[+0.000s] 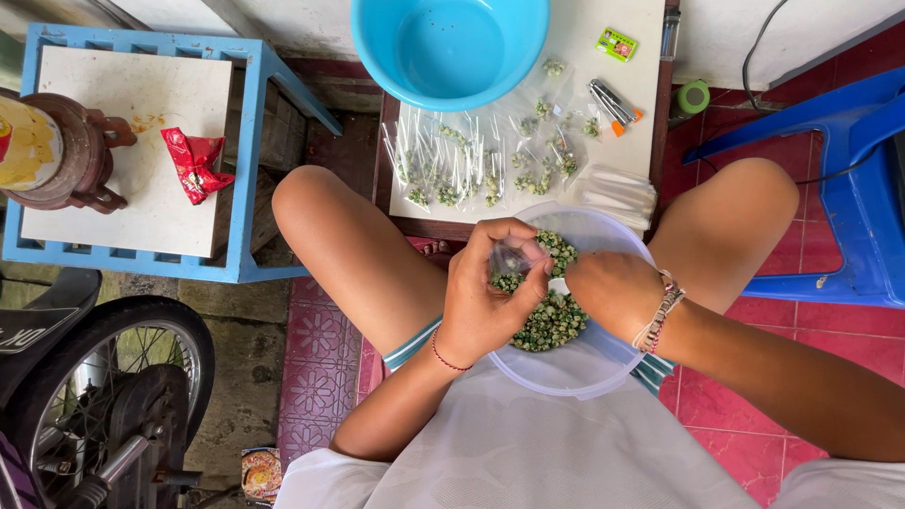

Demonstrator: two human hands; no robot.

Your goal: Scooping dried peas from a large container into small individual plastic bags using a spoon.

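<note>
A clear plastic bowl (603, 231) rests in my lap between my knees, holding a heap of green coated peas (551, 320). My left hand (485, 292) hovers over the bowl's left side and pinches a small clear plastic bag (514, 254) between thumb and fingers. Reaching in from the right, my right hand (608, 287) sits curled over the peas beside the bag, fingers hidden below it. Several filled small bags (452, 170) lie on the white table top (584, 57) just beyond the bowl.
A blue basin (451, 47) stands at the table's far edge, with lighters (613, 102) and a stack of empty bags (617, 193) to the right. Left is a blue stool (141, 151) with a red wrapper. A motorbike wheel (104, 386) is lower left, a blue chair (848, 188) right.
</note>
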